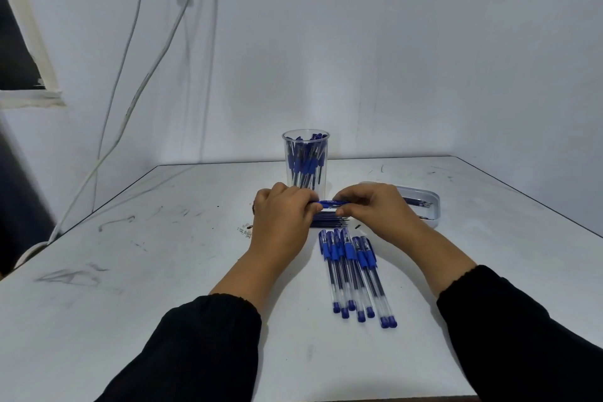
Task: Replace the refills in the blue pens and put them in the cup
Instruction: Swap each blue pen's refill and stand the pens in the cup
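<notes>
The cup (305, 160) stands near the bench's (163, 271) far edge; the tray (424, 202) lies right of it, loose refills (329, 218) before it, pens (354, 274) nearer.

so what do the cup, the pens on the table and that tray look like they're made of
Cup: clear glossy plastic, probably; the pens inside show through its wall.
Pens on the table: transparent plastic barrels, with opaque blue caps and end plugs.
Tray: white, smooth, rounded corners; likely plastic, though that is not certain.

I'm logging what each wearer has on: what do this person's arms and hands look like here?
Both arms wear long black sleeves with gathered cuffs, ending above the wrists. The left hand and right hand are bare, with no gloves. A possible ring at the left hand's outer edge is too small to tell.
</notes>
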`<move>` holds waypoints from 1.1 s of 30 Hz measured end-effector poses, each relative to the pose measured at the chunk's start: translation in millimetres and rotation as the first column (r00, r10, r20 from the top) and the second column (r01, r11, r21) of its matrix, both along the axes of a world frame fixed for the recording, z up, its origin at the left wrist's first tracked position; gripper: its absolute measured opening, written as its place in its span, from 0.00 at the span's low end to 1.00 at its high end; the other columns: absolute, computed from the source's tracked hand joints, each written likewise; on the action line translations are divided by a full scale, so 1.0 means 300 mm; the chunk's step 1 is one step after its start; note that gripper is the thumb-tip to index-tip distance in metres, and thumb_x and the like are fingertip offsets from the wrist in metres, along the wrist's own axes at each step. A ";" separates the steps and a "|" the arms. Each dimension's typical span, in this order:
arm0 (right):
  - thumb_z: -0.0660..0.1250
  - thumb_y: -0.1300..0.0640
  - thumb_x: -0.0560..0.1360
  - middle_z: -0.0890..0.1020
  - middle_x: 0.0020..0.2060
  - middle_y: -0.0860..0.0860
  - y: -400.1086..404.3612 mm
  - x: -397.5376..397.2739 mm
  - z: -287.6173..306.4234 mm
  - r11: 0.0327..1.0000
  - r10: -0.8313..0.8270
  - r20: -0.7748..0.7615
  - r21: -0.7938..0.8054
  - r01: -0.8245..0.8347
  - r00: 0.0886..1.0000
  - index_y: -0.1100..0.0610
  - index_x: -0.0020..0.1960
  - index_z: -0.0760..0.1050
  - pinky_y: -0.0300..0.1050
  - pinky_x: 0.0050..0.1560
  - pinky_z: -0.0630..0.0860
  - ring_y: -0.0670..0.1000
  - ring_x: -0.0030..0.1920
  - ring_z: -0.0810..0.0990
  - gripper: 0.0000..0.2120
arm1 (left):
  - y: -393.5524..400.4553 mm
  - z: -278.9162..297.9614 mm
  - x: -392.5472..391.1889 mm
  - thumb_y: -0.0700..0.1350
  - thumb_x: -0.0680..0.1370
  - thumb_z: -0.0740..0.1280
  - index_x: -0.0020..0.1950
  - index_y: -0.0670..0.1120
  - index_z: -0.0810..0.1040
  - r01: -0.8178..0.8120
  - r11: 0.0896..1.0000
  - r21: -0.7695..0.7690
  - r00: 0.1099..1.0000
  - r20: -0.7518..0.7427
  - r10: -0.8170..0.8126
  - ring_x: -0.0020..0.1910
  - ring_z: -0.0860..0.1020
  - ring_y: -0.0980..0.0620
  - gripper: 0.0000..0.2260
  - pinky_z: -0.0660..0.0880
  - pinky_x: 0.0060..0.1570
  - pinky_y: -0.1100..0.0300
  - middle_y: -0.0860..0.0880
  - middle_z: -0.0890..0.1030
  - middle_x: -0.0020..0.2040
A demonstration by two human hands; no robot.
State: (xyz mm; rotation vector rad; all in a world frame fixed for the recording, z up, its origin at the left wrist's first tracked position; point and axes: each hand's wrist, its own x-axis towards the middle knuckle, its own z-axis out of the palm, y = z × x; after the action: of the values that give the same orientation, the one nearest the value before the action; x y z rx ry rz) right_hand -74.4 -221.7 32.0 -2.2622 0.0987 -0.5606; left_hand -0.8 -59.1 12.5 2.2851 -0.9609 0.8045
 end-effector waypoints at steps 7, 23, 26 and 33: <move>0.72 0.63 0.72 0.83 0.41 0.47 0.012 -0.002 0.009 1.000 -0.006 0.004 0.001 0.006 1.000 0.51 0.47 0.83 0.44 0.50 0.78 0.44 0.44 0.80 0.08 | -0.007 0.012 -0.005 0.52 0.82 0.56 0.53 0.51 0.79 -0.047 0.997 0.069 0.999 -0.015 0.048 0.47 0.73 0.51 0.13 0.57 0.51 0.56 0.52 0.81 0.45; 0.75 0.64 0.69 0.84 0.36 0.46 0.009 -0.010 0.023 0.981 0.010 0.057 0.195 -0.021 0.998 0.50 0.41 0.83 0.38 0.46 0.76 0.41 0.38 0.81 0.10 | -0.007 0.011 0.016 0.50 0.82 0.55 0.54 0.48 0.79 0.080 0.994 0.069 0.993 0.077 -0.086 0.46 0.75 0.48 0.14 0.63 0.47 0.55 0.50 0.81 0.45; 0.76 0.65 0.68 0.85 0.36 0.49 0.005 -0.011 0.025 0.912 0.007 0.132 0.405 -0.060 0.991 0.52 0.42 0.83 0.48 0.52 0.78 0.48 0.40 0.83 0.09 | -0.016 0.014 0.020 0.49 0.82 0.56 0.55 0.48 0.79 0.077 0.997 0.010 0.991 0.105 -0.078 0.45 0.75 0.48 0.13 0.59 0.47 0.57 0.51 0.81 0.45; 0.72 0.66 0.70 0.85 0.37 0.53 0.014 0.015 0.038 0.759 -0.060 0.308 0.631 -0.157 0.949 0.57 0.46 0.80 0.49 0.51 0.81 0.54 0.42 0.84 0.07 | 0.012 0.014 0.106 0.55 0.79 0.58 0.50 0.47 0.80 0.004 0.999 -0.054 0.942 0.335 0.015 0.35 0.76 0.48 0.16 0.68 0.41 0.56 0.51 0.81 0.36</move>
State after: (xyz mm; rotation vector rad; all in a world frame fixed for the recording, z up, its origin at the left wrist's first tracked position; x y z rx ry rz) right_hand -70.0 -217.5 43.3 -1.4675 0.0607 -0.7179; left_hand 31.0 -55.6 16.6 2.1448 -1.0633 1.2354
